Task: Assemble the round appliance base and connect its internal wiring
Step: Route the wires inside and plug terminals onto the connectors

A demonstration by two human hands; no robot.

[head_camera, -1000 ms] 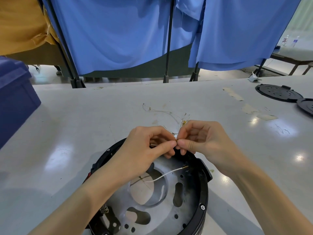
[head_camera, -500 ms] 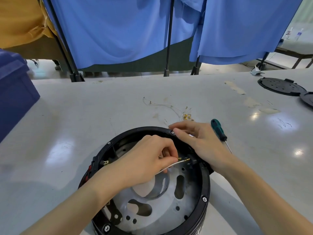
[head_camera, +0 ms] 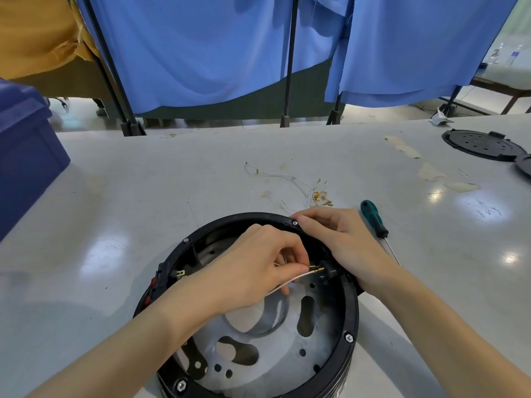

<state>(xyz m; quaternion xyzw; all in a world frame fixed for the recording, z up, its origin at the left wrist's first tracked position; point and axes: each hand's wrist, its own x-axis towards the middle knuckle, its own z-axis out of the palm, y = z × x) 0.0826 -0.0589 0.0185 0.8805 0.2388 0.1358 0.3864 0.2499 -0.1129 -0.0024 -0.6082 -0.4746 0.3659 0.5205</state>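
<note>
The round appliance base [head_camera: 349, 337], a black ring around a grey metal plate with cut-outs, lies open side up at the table's near edge. My left hand [head_camera: 258, 271] is inside the ring, pinching a white wire [head_camera: 304, 274] whose brass terminal meets a black connector block [head_camera: 330, 272] on the right inner wall. My right hand [head_camera: 344, 239] rests over the ring's far right rim, its fingers curled on the rim above that block. Loose white wires with brass terminals [head_camera: 319, 193] lie on the table just beyond the base.
A green-handled screwdriver [head_camera: 373, 218] lies right of my right hand. Two black round covers [head_camera: 482, 145] sit at the far right. A dark blue bin [head_camera: 26, 156] stands at the left. Blue curtains on black stands hang behind the table [head_camera: 143, 182].
Both hands came down from above the base, where they pinched a wire together. The left hand now holds the wire's terminal at the connector block and the right hand settled on the rim.
</note>
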